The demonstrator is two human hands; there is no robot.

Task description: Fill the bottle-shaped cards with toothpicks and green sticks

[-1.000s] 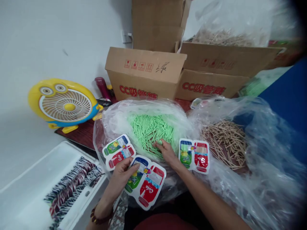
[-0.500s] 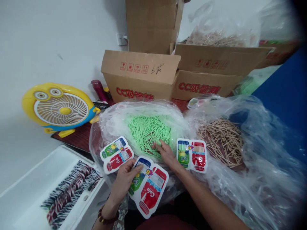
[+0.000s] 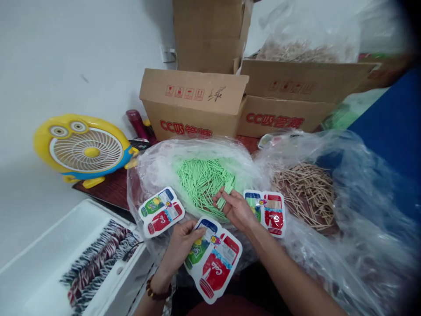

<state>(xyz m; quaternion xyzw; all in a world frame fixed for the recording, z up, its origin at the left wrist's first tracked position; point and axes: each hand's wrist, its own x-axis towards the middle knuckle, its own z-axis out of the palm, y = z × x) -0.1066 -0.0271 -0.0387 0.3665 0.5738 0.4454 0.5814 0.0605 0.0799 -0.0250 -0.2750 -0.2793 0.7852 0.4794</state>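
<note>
My left hand [image 3: 181, 246] pinches the upper left edge of a packet printed with two drink shapes, Sprite and Cola [image 3: 215, 263]. A small bunch of green sticks [image 3: 225, 195] is held in the fingers of my right hand [image 3: 239, 209], just over the near right edge of a pile of green sticks [image 3: 199, 177]. That pile lies in an opened clear plastic bag [image 3: 154, 164]. Similar packets rest on either side, one on the left [image 3: 162, 211] and another on the right [image 3: 273, 213]; the right one shows green and brown sticks through its windows.
Brown sticks [image 3: 305, 193] lie in a second plastic bag [image 3: 355, 171] at the right. Cardboard boxes [image 3: 194, 94] stand behind. A yellow fan [image 3: 90, 149] sits at the left, above a white foam box [image 3: 42, 259] with rows of striped packets. A dark red bottle [image 3: 136, 123] is beside the boxes.
My right hand has lifted slightly and turned, with a bunch of green sticks now visible in its fingers. My left hand and its packet have shifted a little to the right.
</note>
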